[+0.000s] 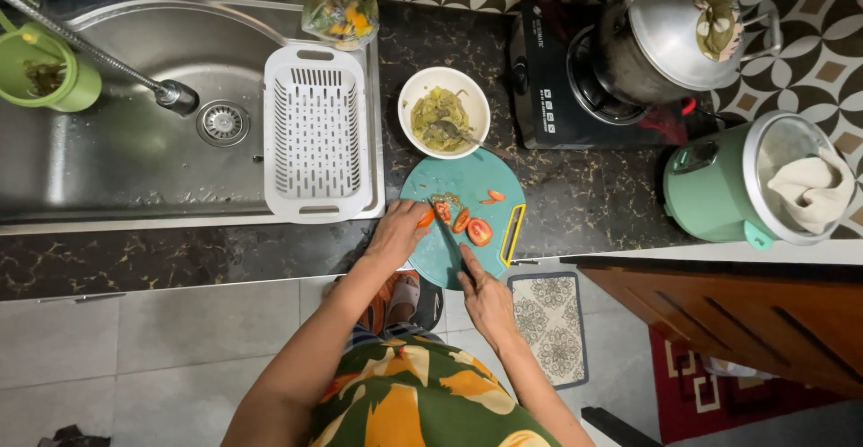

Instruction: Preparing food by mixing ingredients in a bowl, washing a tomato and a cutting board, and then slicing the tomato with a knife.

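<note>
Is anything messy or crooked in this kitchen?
Yes, two things. The pot lid sits tilted, half off the pot on the stove. The cutting board hangs over the counter's edge, toward the person. Tomato slices lie neatly on it; nothing looks spilled.

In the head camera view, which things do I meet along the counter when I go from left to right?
Green cup → faucet head → sink drain → white basket → white bowl → black stove → green rice cooker.
</note>
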